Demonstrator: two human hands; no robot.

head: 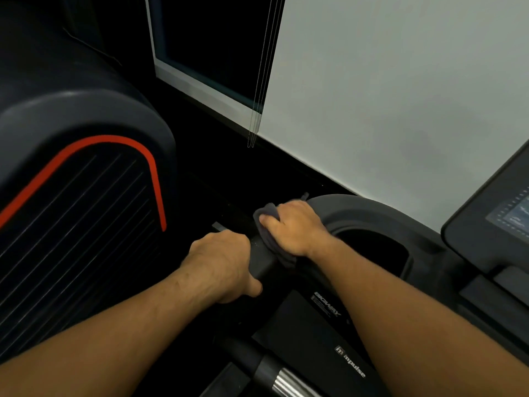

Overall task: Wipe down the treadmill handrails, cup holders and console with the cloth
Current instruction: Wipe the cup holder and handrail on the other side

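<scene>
Our left arm [108,328] and right arm [415,305] reach out from six o'clock, close to us, and meet near the middle. The cloth [265,212] is dark grey and bunched up, and it sits on top of the handrail [264,260], right where the rail bends. Our right hand [296,227] is clamped on the cloth, with the fingers curled over it and the thumb tucked at nine o'clock, so we think it can push down hard and rub. Our left hand [223,265] sits at seven o'clock from the cloth. Its fingers are wrapped over the same rail and the thumb hooks the near side. We think it holds on to keep us steady while we lean in.

At three o'clock from the right hand is the cup holder [372,253], a deep dark hole. It looks like our next spot, since it is just beside the cloth. Further out at three o'clock is the console [506,219] with its lit screen, well apart from the cloth. At six o'clock a silver bar [289,385] shines. At nine o'clock stands another big machine [86,196] with a red stripe. At twelve o'clock we see a dark window [211,38], thin strings [259,96] hanging down, and a pale wall [400,81].
</scene>
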